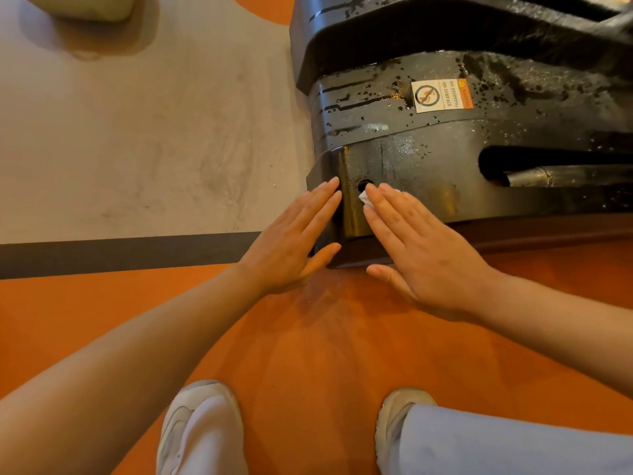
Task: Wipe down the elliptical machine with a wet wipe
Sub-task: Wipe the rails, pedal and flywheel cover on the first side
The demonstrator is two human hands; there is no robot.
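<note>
Shoes point(202, 423) occupy the near edge of the view, one left and one right, both pale, with light trouser legs point(496, 440) above them. They stand on orange floor point(308, 337).

Both bare forearms extend from the near corners toward the middle of the view.

Left hand point(294, 241): fingers straight and together, thumb spread to the right. The fingertips lie against the left corner of the machine base; the hand holds nothing.

Right hand point(421, 248): fingers straight, thumb spread to the left. The palm and fingers press flat on the near face of the base. Wipe point(364, 199), white, lies under these fingers; only a small crumpled edge shows at the left of the index finger and a trace beyond the fingertips. The fingers press it and do not curl round it.

Elliptical point(428, 173): black housing, right half of the view, resting on the floor. A small round hole point(365, 184) sits just beyond the wipe. The near face is glossy. Droplets and streaks of liquid cover the upper surfaces. A metal tube point(527, 176) shows inside a slot at the right.

Label point(442, 95): white and orange, on the top surface, with a crossed-out symbol and the text NO STEPPING ON SURFACE.

Far left: grey floor point(137, 132), separated from the orange floor by a dark strip point(120, 253). A pale object point(82, 6), cut by the far edge, cannot be identified.
</note>
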